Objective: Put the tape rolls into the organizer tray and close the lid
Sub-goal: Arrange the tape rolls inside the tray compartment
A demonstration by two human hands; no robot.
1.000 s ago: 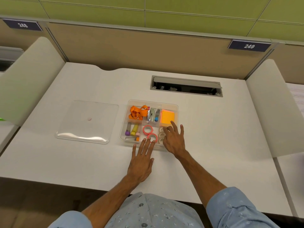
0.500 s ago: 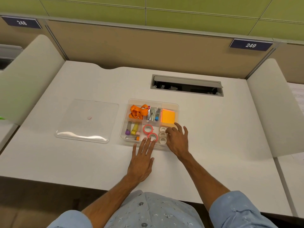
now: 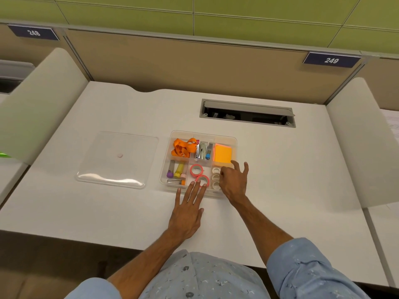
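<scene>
A clear organizer tray stands mid-desk. Two pink tape rolls lie in its front middle compartment. Three small white tape rolls line the front right compartment. The clear lid lies flat on the desk to the tray's left. My left hand rests flat on the desk, fingertips at the tray's front edge by the nearer pink roll. My right hand hovers over the tray's front right corner beside the white rolls, fingers spread and holding nothing.
The tray also holds an orange lanyard, metal clips, orange sticky notes and markers. An open cable slot sits behind the tray. Curved white dividers flank the desk.
My right hand has drawn back to the right off the white tape rolls, uncovering them. My left hand has stayed put.
</scene>
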